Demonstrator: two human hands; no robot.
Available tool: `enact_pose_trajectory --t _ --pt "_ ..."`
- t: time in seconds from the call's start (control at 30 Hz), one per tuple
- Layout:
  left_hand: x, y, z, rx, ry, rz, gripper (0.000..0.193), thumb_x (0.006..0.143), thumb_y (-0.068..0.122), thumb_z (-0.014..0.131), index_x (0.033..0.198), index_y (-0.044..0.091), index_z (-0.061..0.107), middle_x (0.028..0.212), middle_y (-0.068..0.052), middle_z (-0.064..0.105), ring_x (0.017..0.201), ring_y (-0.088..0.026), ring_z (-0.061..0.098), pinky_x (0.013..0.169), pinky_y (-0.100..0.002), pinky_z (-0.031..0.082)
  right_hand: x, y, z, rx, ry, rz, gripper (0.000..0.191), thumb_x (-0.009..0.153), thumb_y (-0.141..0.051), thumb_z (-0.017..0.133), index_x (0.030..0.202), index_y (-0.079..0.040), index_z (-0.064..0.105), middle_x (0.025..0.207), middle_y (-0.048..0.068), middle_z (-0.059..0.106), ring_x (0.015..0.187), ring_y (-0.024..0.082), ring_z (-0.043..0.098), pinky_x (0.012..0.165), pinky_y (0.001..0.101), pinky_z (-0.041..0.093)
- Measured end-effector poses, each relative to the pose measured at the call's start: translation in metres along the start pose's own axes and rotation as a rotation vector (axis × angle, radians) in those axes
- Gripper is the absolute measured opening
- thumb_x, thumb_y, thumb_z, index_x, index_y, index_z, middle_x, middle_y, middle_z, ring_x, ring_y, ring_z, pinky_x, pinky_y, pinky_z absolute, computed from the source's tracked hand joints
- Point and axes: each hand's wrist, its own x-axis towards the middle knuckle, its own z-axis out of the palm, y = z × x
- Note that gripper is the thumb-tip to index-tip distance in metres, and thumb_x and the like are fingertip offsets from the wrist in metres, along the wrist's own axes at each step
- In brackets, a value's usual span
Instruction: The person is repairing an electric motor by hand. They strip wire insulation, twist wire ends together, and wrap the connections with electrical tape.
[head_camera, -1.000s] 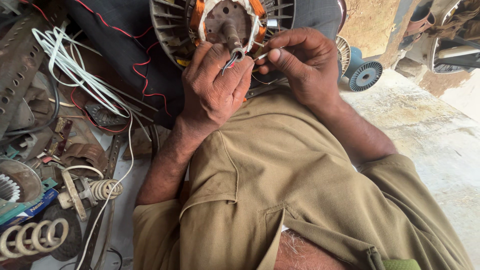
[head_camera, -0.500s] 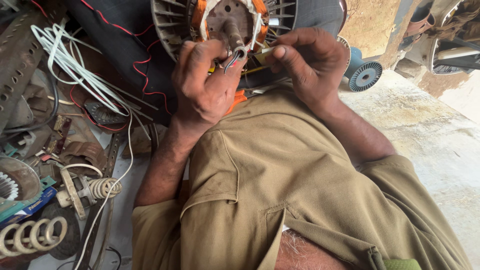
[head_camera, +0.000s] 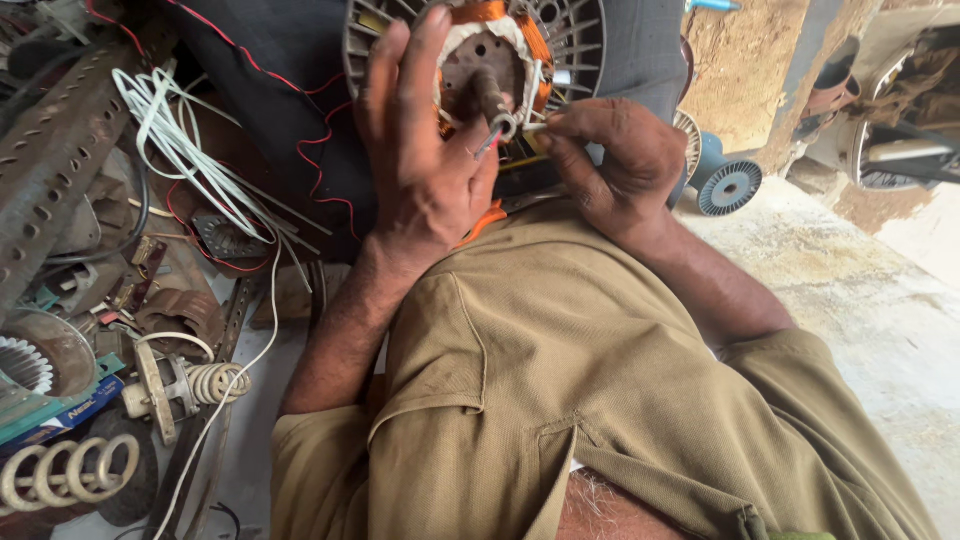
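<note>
A round fan motor (head_camera: 560, 40) with orange copper windings and a grey slotted housing lies at the top, its dark shaft (head_camera: 492, 100) pointing toward me. My left hand (head_camera: 425, 170) lies flat over the motor's left side, fingers stretched and apart, thumb next to the shaft and some thin wire ends (head_camera: 490, 140). My right hand (head_camera: 615, 160) is just right of the shaft, thumb and forefinger pinched on a thin pale wire (head_camera: 530, 128) coming off the winding. Both forearms come out of olive short sleeves.
White wires (head_camera: 180, 140) and red wires (head_camera: 300, 85) trail over dark cloth at left. A perforated metal bar (head_camera: 60, 160), metal springs (head_camera: 215, 382), a stator (head_camera: 25, 362) and scrap parts crowd the left. A blue wire spool (head_camera: 728, 185) stands on the concrete ledge at right.
My left hand has let go its curled grip near the shaft and stretched its fingers up over the motor. My right hand stays pinched beside the shaft. The view has moved closer.
</note>
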Motion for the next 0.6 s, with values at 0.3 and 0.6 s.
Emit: enact_pose_trajectory --t 0.3,0.6 --pt "0.002 -0.007 0.012 0.093 -0.083 0.017 0.035 0.112 0.016 0.070 0.145 0.010 0.062 0.172 -0.009 0.018 0.157 -0.038 0.017 0.129 -0.059 0.017 -0.006 -0.001 0.003 0.318 0.083 0.279 0.012 0.101 0.006 0.077 0.109 0.001 0.070 0.107 0.013 0.075 0.093 0.013 0.074 0.084 0.0237 0.061" --pt "-0.009 -0.013 0.019 0.182 -0.088 0.160 0.023 0.114 0.016 0.075 0.126 0.008 0.057 0.167 -0.009 0.028 0.156 -0.040 0.020 0.129 -0.067 0.016 0.010 -0.001 0.001 -0.276 -0.047 -0.310 0.017 0.091 0.002 0.085 0.103 -0.001 0.073 0.098 0.013 0.073 0.084 0.023 0.075 0.067 0.0340 0.061"
